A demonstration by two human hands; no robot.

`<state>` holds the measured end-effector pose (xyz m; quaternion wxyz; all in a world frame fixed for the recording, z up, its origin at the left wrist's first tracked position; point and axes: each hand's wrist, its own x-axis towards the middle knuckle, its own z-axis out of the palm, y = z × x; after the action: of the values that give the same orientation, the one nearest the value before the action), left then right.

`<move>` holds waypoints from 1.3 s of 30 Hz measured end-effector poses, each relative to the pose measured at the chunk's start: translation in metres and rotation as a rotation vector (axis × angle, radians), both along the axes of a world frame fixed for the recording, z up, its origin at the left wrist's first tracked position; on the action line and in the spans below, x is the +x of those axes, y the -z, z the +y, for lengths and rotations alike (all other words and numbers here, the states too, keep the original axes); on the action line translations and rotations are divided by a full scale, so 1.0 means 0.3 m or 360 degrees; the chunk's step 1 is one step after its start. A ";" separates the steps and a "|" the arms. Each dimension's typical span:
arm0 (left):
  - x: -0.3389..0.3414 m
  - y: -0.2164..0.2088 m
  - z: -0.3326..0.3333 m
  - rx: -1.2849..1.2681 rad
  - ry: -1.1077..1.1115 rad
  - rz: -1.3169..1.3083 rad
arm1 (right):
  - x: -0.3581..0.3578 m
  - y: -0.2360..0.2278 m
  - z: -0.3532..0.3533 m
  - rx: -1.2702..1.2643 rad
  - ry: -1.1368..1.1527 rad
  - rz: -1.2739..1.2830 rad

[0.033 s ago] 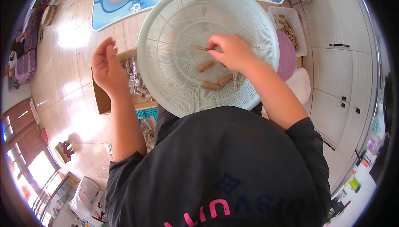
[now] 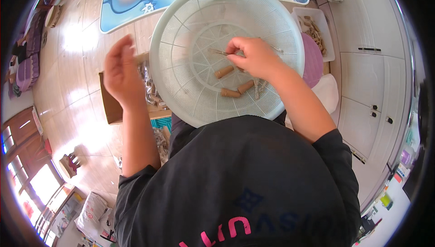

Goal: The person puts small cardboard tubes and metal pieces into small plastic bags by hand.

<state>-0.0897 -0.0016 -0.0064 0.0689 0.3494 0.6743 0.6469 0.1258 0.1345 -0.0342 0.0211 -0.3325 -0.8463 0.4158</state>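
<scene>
A pale green mesh basket [image 2: 156, 43] sits in front of me. Over its inside, my right hand [image 2: 256, 57] pinches a thin, shiny strip-like piece [image 2: 219, 52] whose kind I cannot make out. Below that hand lie a few brown cylinders, among them one nearer the middle [image 2: 224, 71] and one lower down [image 2: 230, 93]. Beside them is a clear, crinkled piece [image 2: 260, 88]. My left hand [image 2: 120, 72], slightly blurred, is raised with nothing seen in it, fingers stretched out. It hovers over a cardboard box [image 2: 110, 104] of clear-wrapped pieces [image 2: 149, 86], left of the basket.
A blue and white patterned table [image 2: 131, 14] stands beyond the basket. To the right are a white tub [image 2: 330, 43] of brown pieces, a purple round object [image 2: 311, 61] and white cabinets [image 2: 367, 25]. A teal crate [image 2: 161, 123] sits low on the left.
My left hand has shifted a little to the right, toward the basket. My right hand and the thin piece stay in almost the same place.
</scene>
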 end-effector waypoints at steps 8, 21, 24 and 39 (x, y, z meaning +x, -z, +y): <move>0.195 -0.031 0.091 -0.0696 0.1108 -0.0802 | 0.031 -0.126 -0.018 -0.0869 0.0243 0.0741; 0.290 0.004 0.092 -0.0685 0.1410 -0.1575 | 0.080 -0.149 -0.016 -0.0423 0.0811 0.1012; 0.270 -0.008 0.070 -0.0764 0.1247 -0.1314 | 0.124 -0.154 -0.001 0.0324 0.0459 0.0651; 0.302 -0.045 0.070 -0.0566 0.1090 -0.1564 | 0.114 -0.119 -0.109 -0.0624 0.0524 0.0969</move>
<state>0.0009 0.0194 0.0071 0.6317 0.1906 0.5109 0.5511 0.1600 0.1019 0.0016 0.2735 -0.3228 -0.6413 0.6401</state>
